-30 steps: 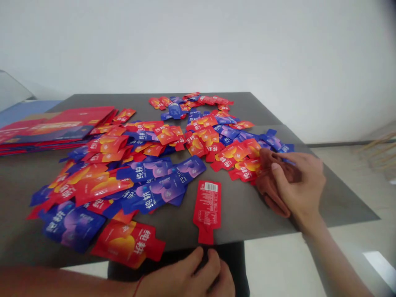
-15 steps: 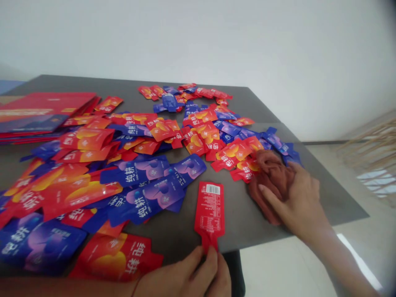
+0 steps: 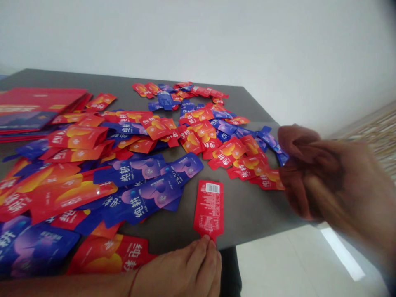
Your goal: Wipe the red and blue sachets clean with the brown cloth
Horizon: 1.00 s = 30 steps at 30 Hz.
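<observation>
Clock directions are taken from the lone red pouch (image 3: 209, 208), which lies near the close edge of the table (image 3: 250, 210), barcode (image 3: 212, 188) uppermost at its 12 o'clock end. Its small print is too fine to read. At 6 o'clock, the left hand (image 3: 193, 266) is closed on the pouch's neck, fingers drawn together; they cover most of the neck, and the thumb cannot be made out. A thin cord (image 3: 134, 282) rings the wrist. Between 2 and 3 o'clock, the right hand (image 3: 352, 173), blurred, grips a bunched brownish-red cloth (image 3: 295, 142). Folds conceal some fingertips, and whether the cloth touches the table cannot be told. The cloth also masks part of the table's right edge. From 8 to 11 o'clock spreads a mixed heap of pouches (image 3: 154, 198), overlapping and cut off at left; a further cluster (image 3: 227, 152) extends from 12 to 2 o'clock. At 10 o'clock, stacked red-and-blue folders (image 3: 40, 103) run out of view. Slats (image 3: 368, 132) at 2 o'clock are smeared.
</observation>
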Motion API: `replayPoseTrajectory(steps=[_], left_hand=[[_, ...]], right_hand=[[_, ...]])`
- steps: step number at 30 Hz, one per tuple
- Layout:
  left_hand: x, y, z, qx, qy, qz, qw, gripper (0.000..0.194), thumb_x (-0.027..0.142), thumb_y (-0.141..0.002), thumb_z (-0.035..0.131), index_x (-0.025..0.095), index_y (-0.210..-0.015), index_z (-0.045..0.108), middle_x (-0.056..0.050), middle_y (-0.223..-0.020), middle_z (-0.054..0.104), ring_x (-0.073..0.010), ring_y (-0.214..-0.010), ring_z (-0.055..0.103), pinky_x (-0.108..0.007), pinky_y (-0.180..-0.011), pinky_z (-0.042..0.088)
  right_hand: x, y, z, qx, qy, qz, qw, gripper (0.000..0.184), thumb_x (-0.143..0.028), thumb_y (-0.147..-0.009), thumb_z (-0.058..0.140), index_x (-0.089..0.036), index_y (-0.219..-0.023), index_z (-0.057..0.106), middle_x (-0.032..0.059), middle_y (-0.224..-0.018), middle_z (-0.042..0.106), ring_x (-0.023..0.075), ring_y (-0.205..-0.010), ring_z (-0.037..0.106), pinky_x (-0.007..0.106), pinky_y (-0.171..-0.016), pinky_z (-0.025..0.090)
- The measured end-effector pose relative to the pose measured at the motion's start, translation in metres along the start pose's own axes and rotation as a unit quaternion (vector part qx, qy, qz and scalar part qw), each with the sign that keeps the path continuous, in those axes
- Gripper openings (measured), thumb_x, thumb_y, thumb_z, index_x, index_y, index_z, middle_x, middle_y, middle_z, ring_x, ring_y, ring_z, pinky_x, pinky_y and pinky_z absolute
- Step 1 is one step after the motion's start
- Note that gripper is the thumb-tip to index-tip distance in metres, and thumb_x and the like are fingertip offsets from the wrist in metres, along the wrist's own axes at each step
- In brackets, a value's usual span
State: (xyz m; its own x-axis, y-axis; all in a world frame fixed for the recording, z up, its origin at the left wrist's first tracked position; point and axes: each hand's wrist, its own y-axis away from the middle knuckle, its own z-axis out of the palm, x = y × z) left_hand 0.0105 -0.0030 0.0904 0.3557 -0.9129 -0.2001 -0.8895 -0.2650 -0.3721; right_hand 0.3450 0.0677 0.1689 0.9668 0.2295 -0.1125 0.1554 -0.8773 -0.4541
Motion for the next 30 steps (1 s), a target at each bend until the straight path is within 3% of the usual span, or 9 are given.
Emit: replayPoseTrajectory(steps=[4, 8, 12, 15, 21, 24, 30], left_hand=[[-0.003, 0.001, 0.003, 0.02, 0.02, 0.026, 0.999, 0.035, 0.011, -0.103, 0.047, 0.01, -0.121, 0.076, -0.012, -0.117, 0.08, -0.024, -0.106, 0.077, -0.034, -0.092, 0.064], [-0.002, 0.001, 0.003, 0.021, 0.006, 0.03, 0.999, 0.037, 0.011, -0.101, 0.046, 0.008, -0.123, 0.075, -0.015, -0.117, 0.08, -0.0258, -0.105, 0.077, -0.036, -0.093, 0.064], [0.001, 0.002, 0.005, 0.023, -0.001, 0.035, 0.999, 0.04, 0.012, -0.102, 0.041, 0.006, -0.122, 0.075, -0.018, -0.116, 0.08, -0.0275, -0.102, 0.077, -0.038, -0.088, 0.065], [0.002, 0.001, 0.007, 0.019, 0.002, 0.031, 0.999, 0.041, 0.011, -0.101, 0.039, 0.006, -0.12, 0.075, -0.018, -0.115, 0.08, -0.0276, -0.101, 0.078, -0.037, -0.085, 0.065], [0.005, -0.003, 0.008, 0.015, 0.03, 0.01, 0.999, 0.037, 0.013, -0.101, 0.042, 0.007, -0.117, 0.074, -0.018, -0.107, 0.078, -0.0277, -0.091, 0.076, -0.038, -0.076, 0.064], [0.005, -0.004, 0.007, 0.009, 0.028, 0.008, 1.0, 0.032, 0.013, -0.098, 0.048, 0.008, -0.115, 0.074, -0.015, -0.098, 0.077, -0.0268, -0.082, 0.074, -0.038, -0.07, 0.062], [0.003, -0.001, 0.009, 0.014, 0.013, 0.022, 1.0, 0.037, 0.014, -0.101, 0.044, 0.007, -0.121, 0.074, -0.019, -0.117, 0.078, -0.028, -0.103, 0.076, -0.038, -0.088, 0.063]], right_hand=[[-0.032, 0.002, -0.014, -0.018, -0.019, -0.161, 0.987, 0.034, -0.036, -0.102, 0.057, -0.029, -0.136, 0.057, 0.0143, -0.13, 0.064, 0.0392, -0.117, 0.064, 0.054, -0.09, 0.051], [-0.068, 0.002, 0.007, -0.104, -0.034, -0.269, 0.957, 0.026, -0.027, -0.103, 0.055, -0.022, -0.127, 0.06, 0.0148, -0.123, 0.066, 0.0344, -0.105, 0.062, 0.051, -0.084, 0.051], [-0.083, -0.011, 0.038, -0.178, -0.05, -0.284, 0.941, 0.027, -0.013, -0.099, 0.055, -0.015, -0.124, 0.067, 0.0146, -0.119, 0.068, 0.032, -0.106, 0.061, 0.049, -0.09, 0.052], [-0.086, -0.017, 0.049, -0.235, -0.048, -0.298, 0.924, 0.027, -0.016, -0.099, 0.058, -0.014, -0.124, 0.069, 0.0145, -0.117, 0.067, 0.0321, -0.106, 0.06, 0.05, -0.092, 0.052], [-0.103, 0.01, 0.037, -0.297, -0.07, -0.366, 0.879, 0.03, -0.029, -0.103, 0.062, -0.018, -0.131, 0.066, 0.0119, -0.121, 0.066, 0.0308, -0.108, 0.057, 0.051, -0.098, 0.046], [-0.108, 0.017, 0.03, -0.336, -0.112, -0.364, 0.861, 0.024, -0.029, -0.105, 0.059, -0.023, -0.127, 0.068, 0.008, -0.119, 0.067, 0.0274, -0.107, 0.058, 0.047, -0.098, 0.044], [-0.096, -0.019, 0.04, -0.351, -0.089, -0.294, 0.885, 0.02, -0.022, -0.104, 0.056, -0.021, -0.115, 0.073, 0.0091, -0.114, 0.063, 0.0253, -0.103, 0.057, 0.041, -0.091, 0.044]])
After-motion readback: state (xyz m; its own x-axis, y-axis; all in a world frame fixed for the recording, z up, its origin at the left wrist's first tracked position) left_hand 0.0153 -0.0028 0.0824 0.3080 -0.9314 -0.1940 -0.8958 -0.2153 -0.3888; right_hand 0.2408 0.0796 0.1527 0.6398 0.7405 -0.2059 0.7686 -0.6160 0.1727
